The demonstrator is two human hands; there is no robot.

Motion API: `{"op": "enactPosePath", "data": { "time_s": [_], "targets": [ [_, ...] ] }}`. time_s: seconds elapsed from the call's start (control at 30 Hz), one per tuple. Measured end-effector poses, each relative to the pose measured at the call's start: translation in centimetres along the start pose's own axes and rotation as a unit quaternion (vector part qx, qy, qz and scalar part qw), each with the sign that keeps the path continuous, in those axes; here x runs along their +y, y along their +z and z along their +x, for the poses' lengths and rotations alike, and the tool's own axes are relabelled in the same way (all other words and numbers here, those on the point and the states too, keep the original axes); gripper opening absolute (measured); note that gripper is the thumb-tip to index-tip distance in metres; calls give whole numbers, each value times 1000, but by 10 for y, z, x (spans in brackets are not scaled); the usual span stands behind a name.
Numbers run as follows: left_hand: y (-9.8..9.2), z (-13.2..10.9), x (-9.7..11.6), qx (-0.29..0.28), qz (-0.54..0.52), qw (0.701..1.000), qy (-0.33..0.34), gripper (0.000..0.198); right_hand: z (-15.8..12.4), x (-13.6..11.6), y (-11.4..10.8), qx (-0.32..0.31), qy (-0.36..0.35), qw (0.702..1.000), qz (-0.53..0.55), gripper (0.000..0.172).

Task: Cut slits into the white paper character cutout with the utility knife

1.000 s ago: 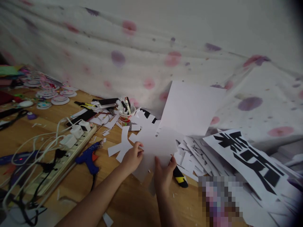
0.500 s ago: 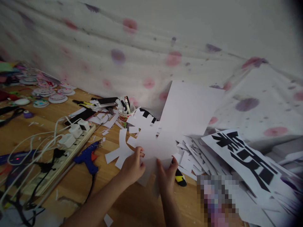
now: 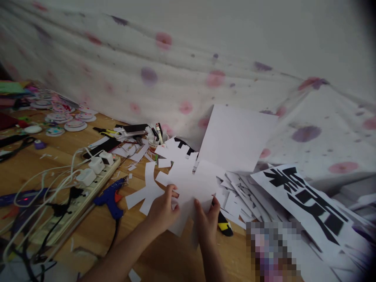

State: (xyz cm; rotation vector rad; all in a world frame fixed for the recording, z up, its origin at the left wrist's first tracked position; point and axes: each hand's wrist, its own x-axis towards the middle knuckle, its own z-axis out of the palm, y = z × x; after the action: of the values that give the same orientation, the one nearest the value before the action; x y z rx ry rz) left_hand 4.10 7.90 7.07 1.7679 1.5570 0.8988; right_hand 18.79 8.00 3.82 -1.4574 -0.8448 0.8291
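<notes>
A white paper cutout (image 3: 188, 184) with notched edges is held between my two hands above the wooden table. My left hand (image 3: 164, 205) pinches its left side, fingers curled behind. On its lower right part my right hand (image 3: 208, 221) grips with the thumb in front. A curved white paper piece (image 3: 150, 188) lies just left of my left hand. Beside my right hand, a black and yellow handle (image 3: 225, 227) shows partly from under the paper. Behind the cutout, a large white sheet (image 3: 237, 137) leans against the flowered cloth.
A blue glue gun (image 3: 110, 197) and a white power strip (image 3: 107, 172) with plugs and tangled cables lie left. A cup of pens (image 3: 155, 145) stands behind. Paper scraps (image 3: 235, 196) and a sheet with a black printed character (image 3: 311, 203) are right. Decorated discs (image 3: 75, 124) sit far left.
The view has shifted slightly, so the table items appear a little lower and farther right. Both hands keep their grip on the cutout, which appears tilted slightly more away.
</notes>
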Motion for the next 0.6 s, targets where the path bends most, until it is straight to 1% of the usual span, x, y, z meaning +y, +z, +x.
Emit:
{"op": "enactPosePath", "data": {
  "time_s": [0.1, 0.17, 0.2, 0.27, 0.3, 0.33, 0.37, 0.4, 0.43, 0.47, 0.5, 0.53, 0.57, 0.6],
  "targets": [
    [-3, -3, 2, 46, -18, 998, 29, 45, 4, 1, -2, 29, 10, 999, 16, 71],
    [-8, -3, -2, 92, -45, 994, 36, 38, 10, 0, -6, 68, 32, 997, 25, 71],
    [-10, -3, -5, 125, -66, 990, 28, 33, 14, -1, -9, 94, 49, 994, 30, 72],
    [-13, 0, -14, 210, -136, 968, -8, 27, 21, -4, -13, 145, 72, 986, 48, 73],
    [-13, 1, -18, 252, -189, 949, -33, 29, 23, -7, -14, 166, 76, 981, 59, 71],
    [-13, 2, -21, 279, -250, 925, -62, 34, 24, -9, -14, 183, 75, 978, 70, 69],
    [-12, 3, -22, 282, -314, 902, -91, 39, 23, -12, -12, 195, 73, 975, 77, 68],
    [-10, 3, -21, 258, -379, 881, -118, 43, 20, -13, -9, 199, 72, 974, 81, 67],
    [-8, 2, -19, 216, -441, 860, -138, 45, 16, -15, -5, 193, 72, 975, 81, 66],
    [-7, 1, -15, 162, -498, 839, -150, 45, 10, -15, 1, 177, 71, 978, 79, 67],
    [-6, -1, -11, 120, -549, 812, -160, 45, 5, -14, 6, 156, 68, 982, 78, 67],
    [-6, -2, -7, 96, -589, 783, -174, 45, 0, -13, 11, 126, 62, 987, 77, 66],
    [-7, -3, -4, 85, -618, 758, -191, 46, -4, -10, 14, 97, 55, 991, 76, 64],
    [-9, -4, -2, 89, -634, 739, -210, 46, -6, -7, 15, 67, 45, 994, 71, 61]
  ]
}}
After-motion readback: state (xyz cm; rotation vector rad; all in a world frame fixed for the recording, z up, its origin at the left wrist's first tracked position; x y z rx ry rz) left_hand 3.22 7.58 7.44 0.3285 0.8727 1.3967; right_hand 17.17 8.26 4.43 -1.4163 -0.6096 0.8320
